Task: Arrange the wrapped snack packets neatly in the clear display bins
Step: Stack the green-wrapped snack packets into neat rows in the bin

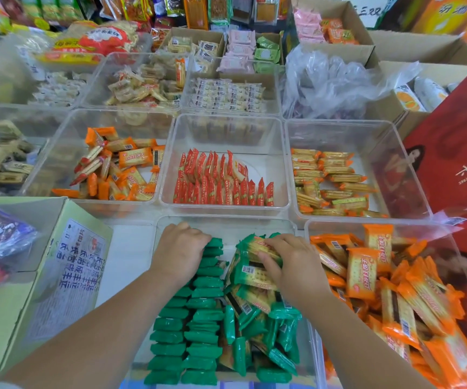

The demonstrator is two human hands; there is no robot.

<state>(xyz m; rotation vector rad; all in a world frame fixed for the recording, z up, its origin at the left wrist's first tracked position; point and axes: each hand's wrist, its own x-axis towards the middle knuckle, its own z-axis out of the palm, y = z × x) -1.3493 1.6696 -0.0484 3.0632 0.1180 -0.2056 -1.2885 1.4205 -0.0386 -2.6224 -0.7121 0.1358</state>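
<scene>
Green packets part-filed in the near bin; task judged roughly half done.

In the clear bin (226, 222) at 6 o'clock, upright rows (198, 318) of green packets are filed along its 9 o'clock side, and a loose heap (257, 304) is left toward 3 o'clock. The left hand (180, 254) is laid over the rows' far end with fingers curled; whether it grips or only presses cannot be told. A loose green packet (254, 246) is pinched by the right hand (294, 265). The red packets (223, 178) at 12 o'clock appear finished; the orange packets (381, 276) at 3 o'clock lie unsorted.

Open cardboard cartons (423, 47) stood at one o'clock, a red gift box (457, 141) at three, a pale green carton (2, 318) at eight; the light was soft and even.
</scene>
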